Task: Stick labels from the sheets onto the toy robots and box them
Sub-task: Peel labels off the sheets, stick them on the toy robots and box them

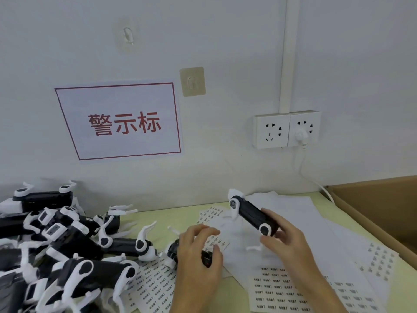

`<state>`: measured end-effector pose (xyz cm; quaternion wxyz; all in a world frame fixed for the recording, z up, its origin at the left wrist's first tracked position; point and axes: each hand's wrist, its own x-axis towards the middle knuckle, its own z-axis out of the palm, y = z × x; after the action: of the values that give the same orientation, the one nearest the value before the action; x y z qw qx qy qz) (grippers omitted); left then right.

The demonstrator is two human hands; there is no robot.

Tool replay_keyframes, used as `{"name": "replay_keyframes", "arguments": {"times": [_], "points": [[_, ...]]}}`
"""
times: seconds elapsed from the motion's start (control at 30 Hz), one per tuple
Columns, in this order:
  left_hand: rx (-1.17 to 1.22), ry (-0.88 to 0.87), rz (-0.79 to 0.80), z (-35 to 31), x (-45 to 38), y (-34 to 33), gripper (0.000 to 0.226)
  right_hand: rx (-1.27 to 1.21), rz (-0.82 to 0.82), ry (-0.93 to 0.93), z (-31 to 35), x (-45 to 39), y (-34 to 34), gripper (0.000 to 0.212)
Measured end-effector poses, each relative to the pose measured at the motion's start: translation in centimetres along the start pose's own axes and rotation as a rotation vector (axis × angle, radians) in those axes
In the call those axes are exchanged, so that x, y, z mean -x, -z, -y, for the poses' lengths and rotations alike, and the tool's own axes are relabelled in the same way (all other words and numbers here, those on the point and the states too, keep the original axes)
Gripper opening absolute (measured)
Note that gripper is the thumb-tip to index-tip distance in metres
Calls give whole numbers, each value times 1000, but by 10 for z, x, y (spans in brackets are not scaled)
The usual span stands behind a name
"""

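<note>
My right hand [285, 239] grips a black-and-white toy robot [250, 215] and holds it tilted above the label sheets, its white legs hanging down. My left hand [198, 254] lies over a second toy robot [173, 250] on the table, fingers curled round its dark body. A label sheet [279, 292] with rows of small printed labels lies at the front. More label sheets [381, 260] spread to the right, and one label sheet [153, 279] sits partly under the robot pile.
A heap of several black-and-white toy robots [58, 240] fills the left of the table. An open cardboard box [370, 213] stands at the right edge. On the wall are a red-lettered sign [121, 122] and sockets [286, 129] with a white cable plugged in.
</note>
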<state>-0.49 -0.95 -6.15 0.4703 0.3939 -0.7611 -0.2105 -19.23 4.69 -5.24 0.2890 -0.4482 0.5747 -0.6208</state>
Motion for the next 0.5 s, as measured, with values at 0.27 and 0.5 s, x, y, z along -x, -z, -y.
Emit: {"name": "replay_keyframes", "arguments": {"times": [0.27, 0.5], "points": [[-339, 50, 128, 3, -9, 7, 10, 356, 20, 193, 0, -1, 3, 55], [-440, 55, -93, 0, -10, 8, 53, 295, 159, 80, -1, 2, -19, 60]]}}
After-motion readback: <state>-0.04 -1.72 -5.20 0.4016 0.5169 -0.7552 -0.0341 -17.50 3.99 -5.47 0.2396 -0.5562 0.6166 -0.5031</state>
